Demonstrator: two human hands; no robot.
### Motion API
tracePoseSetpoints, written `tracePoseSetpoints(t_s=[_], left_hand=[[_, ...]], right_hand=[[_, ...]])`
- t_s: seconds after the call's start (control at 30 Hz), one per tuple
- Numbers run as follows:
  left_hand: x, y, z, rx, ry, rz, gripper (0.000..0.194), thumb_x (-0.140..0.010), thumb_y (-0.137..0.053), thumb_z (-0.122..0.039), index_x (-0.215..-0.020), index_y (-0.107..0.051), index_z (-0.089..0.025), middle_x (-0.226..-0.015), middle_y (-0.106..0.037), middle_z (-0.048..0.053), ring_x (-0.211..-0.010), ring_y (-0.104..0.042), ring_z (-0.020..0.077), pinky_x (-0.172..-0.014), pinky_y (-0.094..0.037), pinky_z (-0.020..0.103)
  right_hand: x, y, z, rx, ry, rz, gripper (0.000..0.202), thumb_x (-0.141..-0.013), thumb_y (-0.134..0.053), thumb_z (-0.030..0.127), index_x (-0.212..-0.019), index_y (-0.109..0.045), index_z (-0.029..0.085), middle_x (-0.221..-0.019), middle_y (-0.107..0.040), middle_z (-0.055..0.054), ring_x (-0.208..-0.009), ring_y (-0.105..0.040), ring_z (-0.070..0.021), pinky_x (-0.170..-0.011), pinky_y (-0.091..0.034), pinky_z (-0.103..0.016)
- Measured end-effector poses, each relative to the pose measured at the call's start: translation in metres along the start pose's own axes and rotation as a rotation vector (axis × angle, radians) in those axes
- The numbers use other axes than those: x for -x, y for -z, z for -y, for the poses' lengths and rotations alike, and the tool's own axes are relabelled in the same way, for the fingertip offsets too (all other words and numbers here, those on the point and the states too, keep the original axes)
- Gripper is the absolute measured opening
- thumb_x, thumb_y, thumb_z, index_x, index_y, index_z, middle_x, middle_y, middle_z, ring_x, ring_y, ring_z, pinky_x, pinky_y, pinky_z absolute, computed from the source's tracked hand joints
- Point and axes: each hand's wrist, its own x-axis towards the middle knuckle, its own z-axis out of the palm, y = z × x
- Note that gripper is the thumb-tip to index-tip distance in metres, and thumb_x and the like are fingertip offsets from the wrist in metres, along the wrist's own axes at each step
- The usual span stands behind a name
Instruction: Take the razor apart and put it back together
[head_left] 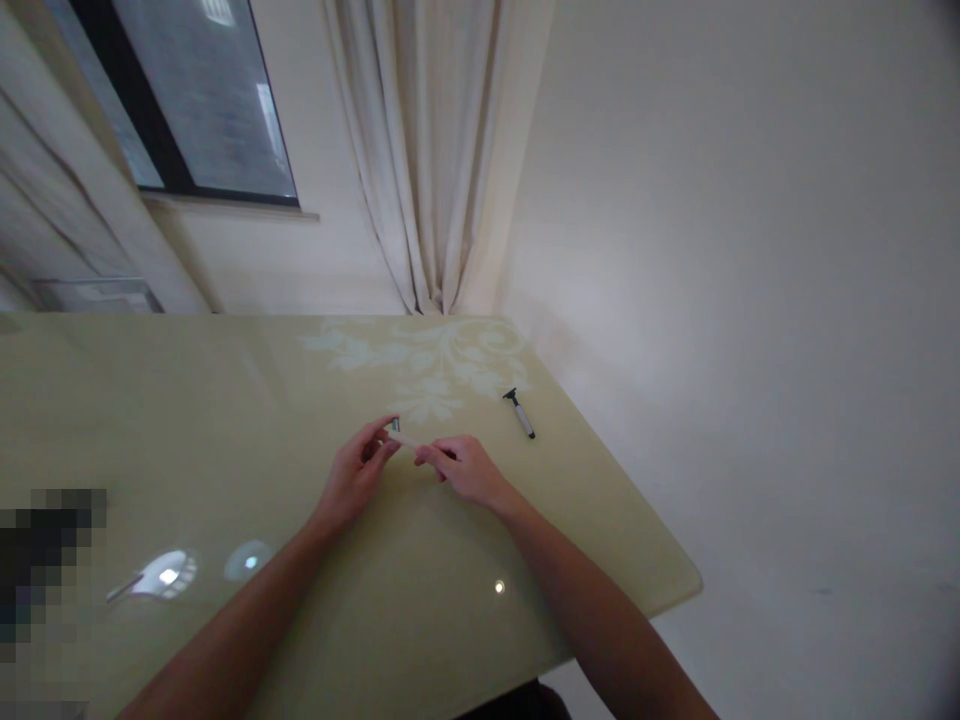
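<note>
Between my two hands is a slim stick with a pale handle [405, 440] and a small blue-green head [395, 424]; the frame is too coarse to tell its kind. My left hand [358, 470] has its index finger and thumb around the head end. The handle's other end is pinched in my right hand [463, 467], whose fingers partly cover it. Both hands are just above the table. To the right of my right hand, a razor [521, 415] with a grey and black handle lies flat on the table.
The pale green glossy table [420, 600] has a white leaf pattern near its far edge and a slanting right edge beside the wall [735, 300]. A thin stick [124, 588] lies at the left. Dark pixelated patch [45, 550] at far left. Curtains [427, 150] hang behind.
</note>
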Motion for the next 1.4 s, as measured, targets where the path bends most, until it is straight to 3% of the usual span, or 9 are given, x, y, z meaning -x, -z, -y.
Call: tracePoseSetpoints(t_s=[0.13,0.3,0.43,0.6,0.73,0.93,1.17,1.27,1.4], left_hand=[[-0.001,-0.001,0.002,0.008,0.003,0.005,0.051,-0.091,-0.064,-0.047,-0.132,-0.066,-0.016,-0.082,-0.058,-0.001,-0.065,-0.050,0.0123,-0.060,-0.040,0.025],[-0.001,-0.001,0.004,-0.003,-0.010,0.007,0.049,-0.091,-0.065,-0.046,-0.130,-0.067,-0.017,-0.080,-0.057,-0.002,-0.065,-0.051,0.0127,-0.061,-0.040,0.025],[0.001,0.000,0.000,0.007,0.000,0.012,0.050,-0.091,-0.064,-0.047,-0.131,-0.066,-0.017,-0.081,-0.058,-0.002,-0.064,-0.050,0.0124,-0.060,-0.040,0.025],[0.002,-0.001,-0.001,0.002,0.003,0.030,0.051,-0.092,-0.065,-0.046,-0.133,-0.066,-0.017,-0.081,-0.057,-0.002,-0.065,-0.050,0.0125,-0.061,-0.039,0.025],[0.002,-0.002,0.001,0.008,-0.003,0.029,0.049,-0.092,-0.064,-0.047,-0.131,-0.067,-0.017,-0.082,-0.059,-0.001,-0.065,-0.051,0.0125,-0.060,-0.039,0.025],[0.004,-0.002,-0.002,-0.045,-0.013,0.054,0.047,-0.091,-0.065,-0.046,-0.129,-0.067,-0.019,-0.083,-0.061,0.000,-0.066,-0.053,0.0134,-0.059,-0.041,0.024],[0.011,-0.004,-0.002,-0.163,-0.010,0.149,0.044,-0.088,-0.068,-0.049,-0.120,-0.067,-0.019,-0.084,-0.065,0.000,-0.060,-0.053,0.0134,-0.055,-0.043,0.026],[0.010,-0.011,-0.002,-0.314,-0.052,0.228,0.039,-0.086,-0.070,-0.047,-0.114,-0.067,-0.021,-0.096,-0.069,0.004,-0.071,-0.060,0.0172,-0.067,-0.050,0.031],[-0.008,-0.035,-0.012,-0.515,-0.098,0.334,0.033,-0.081,-0.073,-0.038,-0.108,-0.069,-0.020,-0.105,-0.072,0.009,-0.098,-0.065,0.0253,-0.090,-0.051,0.038]], right_hand=[[0.000,0.001,0.000,0.055,-0.032,-0.083,0.043,-0.102,-0.060,0.046,-0.092,-0.084,0.013,-0.057,-0.054,0.003,-0.055,-0.047,-0.0107,-0.058,-0.031,-0.024],[0.000,0.001,-0.001,0.008,-0.004,-0.004,0.043,-0.103,-0.058,0.048,-0.096,-0.084,0.014,-0.058,-0.055,0.003,-0.054,-0.047,-0.0098,-0.057,-0.031,-0.023],[0.000,0.002,-0.002,0.054,-0.049,-0.099,0.044,-0.103,-0.059,0.047,-0.092,-0.084,0.013,-0.056,-0.052,0.003,-0.053,-0.045,-0.0098,-0.056,-0.030,-0.023],[0.000,0.002,-0.002,0.004,-0.008,-0.019,0.043,-0.103,-0.059,0.048,-0.096,-0.084,0.014,-0.058,-0.055,0.003,-0.053,-0.046,-0.0096,-0.056,-0.031,-0.023],[-0.001,0.003,-0.002,0.046,-0.037,-0.116,0.049,-0.104,-0.056,0.052,-0.094,-0.085,0.013,-0.057,-0.054,0.003,-0.054,-0.046,-0.0102,-0.057,-0.031,-0.023],[-0.002,-0.001,-0.004,0.074,-0.009,-0.018,0.048,-0.104,-0.056,0.052,-0.092,-0.084,0.015,-0.056,-0.056,0.002,-0.054,-0.050,-0.0108,-0.060,-0.033,-0.024],[-0.012,0.039,-0.021,0.130,0.030,-0.236,0.043,-0.102,-0.055,0.047,-0.076,-0.072,0.016,-0.060,-0.051,0.003,-0.058,-0.045,-0.0120,-0.058,-0.027,-0.025],[-0.014,0.063,-0.029,0.227,0.070,-0.374,0.041,-0.098,-0.058,0.044,-0.066,-0.057,0.018,-0.060,-0.044,0.004,-0.060,-0.041,-0.0125,-0.058,-0.025,-0.026],[-0.014,0.088,-0.039,0.349,-0.054,-0.518,0.041,-0.100,-0.051,0.040,-0.065,-0.054,0.019,-0.061,-0.048,0.002,-0.060,-0.043,-0.0141,-0.060,-0.026,-0.027]])
